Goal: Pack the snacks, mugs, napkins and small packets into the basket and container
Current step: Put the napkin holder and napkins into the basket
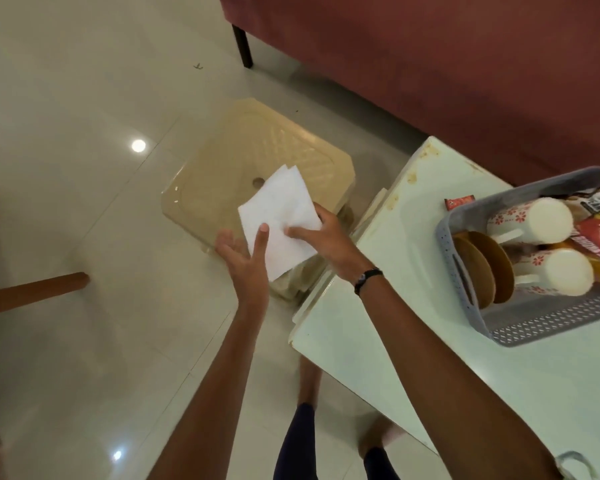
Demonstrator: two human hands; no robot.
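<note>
Both hands out over the floor, left of the tabletop (378, 341). Left hand (246, 258) under and beside the napkins (281, 223), fingers mostly straight, one fingertip laid on the top sheet: supporting, not clamped. Right hand (321, 233) with grip closed on the napkins' right edge, thumb on top, fingers beneath. Dark band on right wrist.

Napkins: small stack of white paper sheets, corners fanned and out of line at the far end. Judged very light, limp, easily creased or torn, liable to slide apart. Best held flat across the middle or pinched at one squared edge, with support underneath; no squeezing needed.

Beyond the hands, directly under the napkins: beige plastic stool (257, 161) on the tiled floor.

On the tabletop, right: grey perforated basket (461, 271) with handle slot. Inside: two white floral mugs (530, 220) lying on their sides, brown plates (478, 268) standing on edge against the left wall, snack packets (596, 233) along the far right side. Small red packet (459, 203) on the tabletop just outside the basket's far corner, not yet packed. Container not identifiable in view.

Farthest: dark red sofa (430, 64).
</note>
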